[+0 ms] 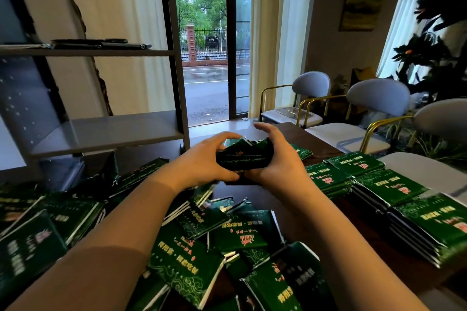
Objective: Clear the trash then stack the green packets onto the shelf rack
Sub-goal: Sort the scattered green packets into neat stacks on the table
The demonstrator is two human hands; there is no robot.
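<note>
A bundle of green packets (pixel 243 158) is held up over the dark wooden table (pixel 326 150). My left hand (pixel 204 161) grips its left end and my right hand (pixel 275 161) grips its right end, fingers curled over the top. Below my arms lies a loose heap of green packets (pixel 202 242). Neat stacks of green packets (pixel 394 197) line the table's right side. The grey shelf rack (pixel 106 129) stands at the left; several dark packets (pixel 101 43) lie flat on its upper shelf.
Three pale chairs with gold frames (pixel 353 118) stand along the right of the table. A dark plant (pixel 434 40) fills the far right. Behind the rack, a glass door (pixel 207 58) looks onto a street.
</note>
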